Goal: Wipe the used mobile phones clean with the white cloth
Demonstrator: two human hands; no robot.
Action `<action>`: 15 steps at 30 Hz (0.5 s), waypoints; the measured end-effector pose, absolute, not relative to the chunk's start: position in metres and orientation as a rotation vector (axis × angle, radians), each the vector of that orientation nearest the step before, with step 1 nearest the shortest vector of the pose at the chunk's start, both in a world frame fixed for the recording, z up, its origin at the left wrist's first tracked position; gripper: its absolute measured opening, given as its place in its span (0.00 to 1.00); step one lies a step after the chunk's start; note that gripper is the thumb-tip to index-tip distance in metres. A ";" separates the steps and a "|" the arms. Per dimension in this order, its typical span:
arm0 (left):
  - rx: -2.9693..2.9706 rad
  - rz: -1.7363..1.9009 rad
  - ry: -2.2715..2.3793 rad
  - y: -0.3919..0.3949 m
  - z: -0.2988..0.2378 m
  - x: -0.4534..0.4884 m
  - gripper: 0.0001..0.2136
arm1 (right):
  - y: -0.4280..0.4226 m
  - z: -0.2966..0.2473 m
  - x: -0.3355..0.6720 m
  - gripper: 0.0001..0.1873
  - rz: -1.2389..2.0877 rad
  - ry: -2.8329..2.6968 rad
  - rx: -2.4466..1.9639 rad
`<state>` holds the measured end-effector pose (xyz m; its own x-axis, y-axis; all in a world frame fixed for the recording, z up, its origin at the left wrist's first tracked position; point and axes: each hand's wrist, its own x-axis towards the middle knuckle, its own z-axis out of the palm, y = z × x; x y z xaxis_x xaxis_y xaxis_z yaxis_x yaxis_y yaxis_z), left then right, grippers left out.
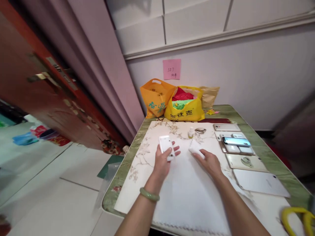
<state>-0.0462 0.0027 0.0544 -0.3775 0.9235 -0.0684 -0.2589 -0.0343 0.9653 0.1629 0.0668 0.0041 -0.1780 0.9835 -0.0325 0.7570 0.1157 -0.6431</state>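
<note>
My left hand [161, 161] grips a white phone [164, 143], thumb across its front and fingers spread behind it; a green bangle [149, 194] circles that wrist. In my right hand [209, 161] is a small folded white cloth or tissue [196, 147], pinched between thumb and fingers a short way right of the phone. Both hands are above a white sheet [192, 200] with a scalloped front edge. Just beyond them stand a small bottle [191, 132] with a white cap and a little tangle of thin dark wire [200, 130].
Several phones lie along the right side, among them a silver one [261, 182] and a blue one [236, 141]. Yellow scissor handles [297, 218] show at front right. An orange bag [156, 98] and a yellow bag [185, 109] stand at the back of the green table [113, 193].
</note>
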 end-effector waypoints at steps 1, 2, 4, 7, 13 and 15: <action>0.657 1.586 1.132 0.001 0.051 -0.027 0.24 | 0.067 0.005 0.163 0.23 0.745 -1.992 -1.674; 0.554 1.553 1.024 0.000 0.048 -0.011 0.25 | 0.066 0.006 0.163 0.22 0.730 -1.985 -1.660; 0.391 1.466 0.899 -0.001 0.039 0.012 0.22 | 0.065 0.007 0.163 0.20 0.696 -1.969 -1.641; 0.247 1.387 0.768 0.003 0.025 0.021 0.24 | 0.064 0.006 0.164 0.18 0.633 -1.968 -1.644; 0.081 1.349 0.564 0.007 0.007 0.013 0.21 | 0.064 0.001 0.164 0.21 0.677 -1.749 -1.579; 0.108 1.325 0.528 0.006 0.007 0.014 0.21 | 0.066 -0.002 0.166 0.22 0.725 -1.609 -1.540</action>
